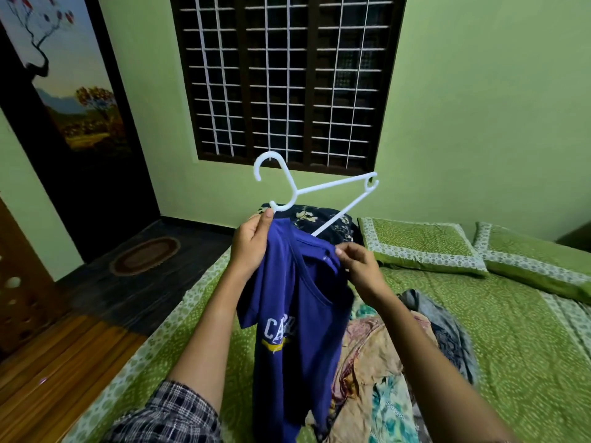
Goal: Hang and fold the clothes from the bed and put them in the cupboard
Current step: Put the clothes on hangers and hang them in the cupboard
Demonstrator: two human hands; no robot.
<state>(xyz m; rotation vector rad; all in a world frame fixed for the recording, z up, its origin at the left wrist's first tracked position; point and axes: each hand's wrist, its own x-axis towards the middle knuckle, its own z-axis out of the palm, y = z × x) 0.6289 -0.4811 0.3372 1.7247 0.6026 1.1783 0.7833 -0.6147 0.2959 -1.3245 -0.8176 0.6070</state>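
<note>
I hold a blue T-shirt [297,318] with white lettering up over the bed [524,340]. A white plastic hanger [323,190] is tilted, one arm tucked into the shirt's neck and the other sticking up to the right. My left hand [251,243] grips the shirt's shoulder together with the hanger's neck. My right hand [359,266] pinches the collar on the other side. A heap of other clothes [393,353] lies on the green sheet beneath the shirt.
Two green pillows [422,247] sit at the head of the bed, and a dark floral cushion [319,220] sits behind the hanger. A barred window [287,78] fills the far wall. On the left are a dark door [80,132], an oval mat [145,255] and wooden floor.
</note>
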